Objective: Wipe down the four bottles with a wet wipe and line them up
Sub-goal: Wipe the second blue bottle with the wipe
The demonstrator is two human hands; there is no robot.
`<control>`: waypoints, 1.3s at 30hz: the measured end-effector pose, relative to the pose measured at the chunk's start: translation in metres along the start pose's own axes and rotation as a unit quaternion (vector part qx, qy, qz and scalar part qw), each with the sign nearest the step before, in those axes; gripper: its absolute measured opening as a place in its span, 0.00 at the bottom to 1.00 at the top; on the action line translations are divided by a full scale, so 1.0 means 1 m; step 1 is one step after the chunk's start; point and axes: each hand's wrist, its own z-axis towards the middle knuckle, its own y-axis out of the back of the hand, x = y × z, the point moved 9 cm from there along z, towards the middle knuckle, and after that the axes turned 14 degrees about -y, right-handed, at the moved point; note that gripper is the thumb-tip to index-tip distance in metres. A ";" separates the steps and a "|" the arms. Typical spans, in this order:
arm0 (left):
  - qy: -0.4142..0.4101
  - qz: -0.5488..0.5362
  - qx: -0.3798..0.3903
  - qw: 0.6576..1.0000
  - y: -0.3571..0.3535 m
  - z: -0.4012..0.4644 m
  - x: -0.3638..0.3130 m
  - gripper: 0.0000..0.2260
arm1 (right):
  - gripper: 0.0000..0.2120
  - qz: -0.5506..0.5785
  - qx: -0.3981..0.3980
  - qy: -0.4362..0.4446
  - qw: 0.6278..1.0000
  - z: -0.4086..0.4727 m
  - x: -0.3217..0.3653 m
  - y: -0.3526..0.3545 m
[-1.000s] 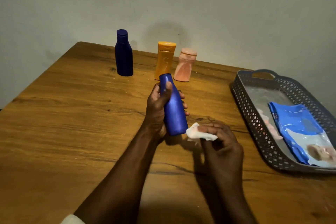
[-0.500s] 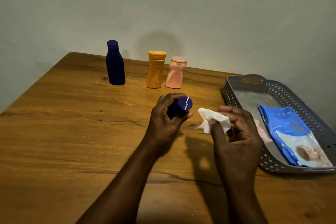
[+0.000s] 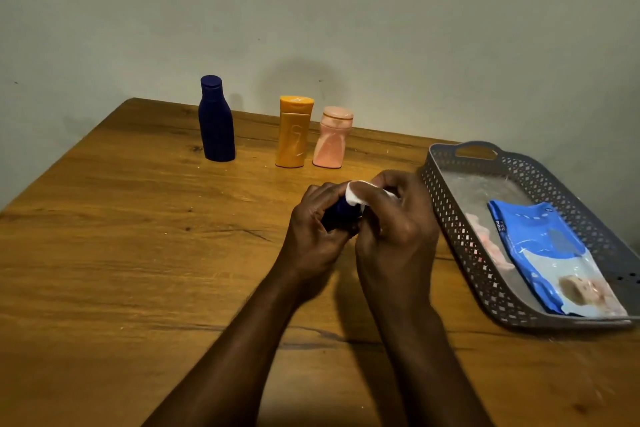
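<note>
Both hands meet over the table.
Left hand [image 3: 317, 229] grips the blue bottle [image 3: 341, 213]; right hand [image 3: 394, 229] pinches the wet wipe [image 3: 354, 196] against it.

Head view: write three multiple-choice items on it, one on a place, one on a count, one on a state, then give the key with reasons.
1. Where does the blue wipes pack lie?
A. in the grey basket
B. on the bare table
C. beside the orange bottle

2. How many bottles stand at the back of the table?
A. two
B. three
C. four

3. What is the right hand doing?
A. resting flat on the table
B. reaching into the basket
C. pressing the white wipe onto the blue bottle that the left hand holds

Key: 1 A, the pack sits inside the basket walls. 2 B, dark blue bottle, orange bottle and pink bottle stand upright. 3 C, both hands meet round the bottle.
</note>
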 end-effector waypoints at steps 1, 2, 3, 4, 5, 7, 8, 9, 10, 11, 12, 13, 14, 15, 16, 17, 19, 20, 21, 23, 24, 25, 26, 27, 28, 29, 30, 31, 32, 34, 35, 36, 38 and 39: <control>-0.002 0.005 -0.005 1.000 0.001 0.000 0.000 0.19 | 0.13 -0.019 0.003 0.002 1.000 -0.003 0.000 -0.004; -0.004 0.010 -0.013 1.000 0.003 -0.001 0.000 0.19 | 0.13 -0.030 0.000 0.001 1.000 -0.007 -0.001 -0.006; -0.004 0.011 -0.023 1.000 0.004 -0.001 -0.001 0.20 | 0.13 -0.032 -0.005 -0.004 0.999 -0.010 -0.002 -0.006; -0.003 0.011 -0.033 0.999 0.005 -0.001 -0.002 0.20 | 0.14 -0.029 -0.009 -0.008 0.999 -0.014 -0.002 -0.005; -0.004 0.015 -0.037 0.999 0.006 -0.001 -0.004 0.20 | 0.14 -0.025 -0.013 -0.013 1.000 -0.016 -0.002 -0.002; -0.015 0.042 -0.032 0.999 0.007 0.000 -0.006 0.20 | 0.14 -0.021 -0.009 -0.023 0.999 -0.019 -0.002 0.002; -0.018 0.055 -0.027 0.998 0.007 0.001 -0.007 0.20 | 0.13 -0.023 -0.001 -0.027 0.999 -0.019 -0.003 0.003; -0.019 0.062 -0.028 0.997 0.008 0.002 -0.008 0.21 | 0.12 -0.029 0.011 -0.027 0.999 -0.019 -0.004 0.003; -0.019 0.064 -0.034 0.997 0.010 0.003 -0.010 0.22 | 0.12 -0.032 0.024 -0.027 0.999 -0.018 -0.006 0.002; -0.023 0.068 -0.039 0.997 0.013 0.004 -0.011 0.23 | 0.13 -0.027 0.033 -0.029 0.999 -0.018 -0.009 0.003; -0.029 0.077 -0.041 0.996 0.015 0.004 -0.013 0.24 | 0.14 -0.011 0.033 -0.036 0.999 -0.017 -0.012 0.007; -0.037 0.092 -0.036 0.994 0.015 0.005 -0.014 0.24 | 0.14 0.013 0.019 -0.045 0.999 -0.014 -0.014 0.013; -0.042 0.104 -0.028 0.993 0.014 0.006 -0.013 0.23 | 0.15 0.036 -0.004 -0.053 0.998 -0.010 -0.015 0.022; -0.040 0.114 -0.020 0.992 0.013 0.006 -0.012 0.23 | 0.15 0.052 -0.026 -0.059 0.997 -0.004 -0.016 0.030; -0.032 0.116 -0.016 0.993 0.012 0.004 -0.009 0.22 | 0.14 0.056 -0.038 -0.061 0.996 0.002 -0.015 0.034; -0.025 0.112 -0.014 0.993 0.011 0.002 -0.007 0.22 | 0.13 0.049 -0.042 -0.056 0.996 0.008 -0.013 0.036; -0.024 0.103 -0.009 0.994 0.007 0.002 -0.008 0.21 | 0.12 0.024 -0.028 -0.044 0.998 0.016 -0.006 0.027; -0.025 0.097 -0.007 0.995 0.006 0.002 -0.009 0.21 | 0.12 0.009 -0.010 -0.043 0.999 0.017 -0.003 0.018; -0.024 0.084 -0.010 0.996 0.006 0.001 -0.009 0.20 | 0.12 -0.009 0.008 -0.040 0.999 0.015 0.000 0.008; -0.022 0.062 -0.015 0.998 0.006 0.000 -0.007 0.20 | 0.12 -0.045 0.023 -0.028 0.998 0.006 0.003 -0.005; -0.023 0.068 -0.017 0.997 0.007 -0.001 -0.007 0.20 | 0.13 -0.056 0.022 -0.023 0.998 0.001 0.004 -0.007; -0.025 0.075 -0.018 0.997 0.007 -0.001 -0.008 0.21 | 0.14 -0.059 0.017 -0.022 0.998 -0.004 0.003 -0.006; -0.021 0.073 -0.023 0.997 0.008 -0.002 -0.008 0.21 | 0.15 -0.056 0.011 -0.026 0.998 -0.008 0.001 -0.005; -0.013 0.068 -0.031 0.997 0.010 -0.002 -0.008 0.21 | 0.15 -0.050 0.006 -0.030 0.998 -0.013 -0.001 -0.003; -0.008 0.066 -0.038 0.997 0.011 -0.002 -0.008 0.21 | 0.15 -0.043 0.005 -0.034 0.998 -0.017 -0.004 -0.002; -0.005 0.071 -0.044 0.997 0.013 -0.001 -0.008 0.21 | 0.15 -0.033 0.005 -0.038 0.999 -0.020 -0.006 -0.001; -0.002 0.073 -0.048 0.996 0.015 0.000 -0.006 0.22 | 0.15 -0.018 0.006 -0.043 0.999 -0.023 -0.009 -0.001; 0.004 0.072 -0.048 0.996 0.015 0.000 -0.005 0.23 | 0.15 0.001 0.004 -0.050 0.999 -0.026 -0.013 0.001; 0.014 0.067 -0.045 0.997 0.014 0.000 -0.004 0.24 | 0.15 0.021 -0.004 -0.059 0.998 -0.027 -0.017 0.004; 0.044 0.045 -0.039 0.997 0.010 0.000 0.000 0.24 | 0.15 0.048 -0.035 -0.072 0.996 -0.027 -0.024 0.015; 0.059 0.038 -0.046 0.996 0.010 -0.001 0.002 0.23 | 0.14 0.048 -0.052 -0.075 0.995 -0.027 -0.026 0.020; 0.069 0.041 -0.061 0.995 0.014 -0.001 0.002 0.23 | 0.14 0.043 -0.065 -0.075 0.994 -0.027 -0.027 0.024; 0.069 0.068 -0.089 0.991 0.021 -0.001 0.000 0.23 | 0.15 0.030 -0.078 -0.065 0.994 -0.026 -0.027 0.030; 0.059 0.081 -0.092 0.991 0.024 0.000 -0.002 0.23 | 0.16 0.028 -0.078 -0.052 0.995 -0.024 -0.025 0.030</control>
